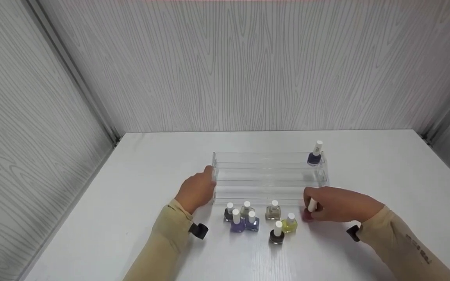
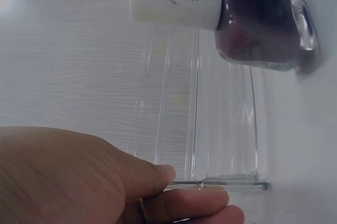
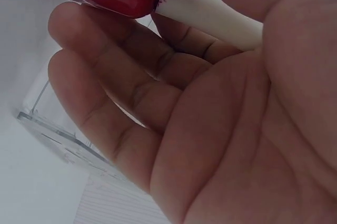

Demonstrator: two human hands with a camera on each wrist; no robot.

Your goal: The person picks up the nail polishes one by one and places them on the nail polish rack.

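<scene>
From the head view, the left hand [image 1: 198, 191] is resting against the left end of the clear acrylic rack [image 1: 268, 173], fingers on its side wall, while the right hand [image 1: 336, 205] is curling round a red polish bottle [image 1: 308, 215] by its white cap, low on the white table [image 1: 92, 218] just right of the rack's front. One dark blue bottle [image 1: 315, 155] is standing on the top tier at the right end; seven other bottles [image 1: 252, 220] are waiting in a cluster before the rack, so the shelving looks barely begun. In the left wrist view, the fingertips [image 2: 200, 197] are pinching the rack's thin edge, with a dark maroon bottle [image 2: 258, 21] showing nearby. In the right wrist view, the fingers [image 3: 131, 66] are closing round the red bottle's glass and cap.
</scene>
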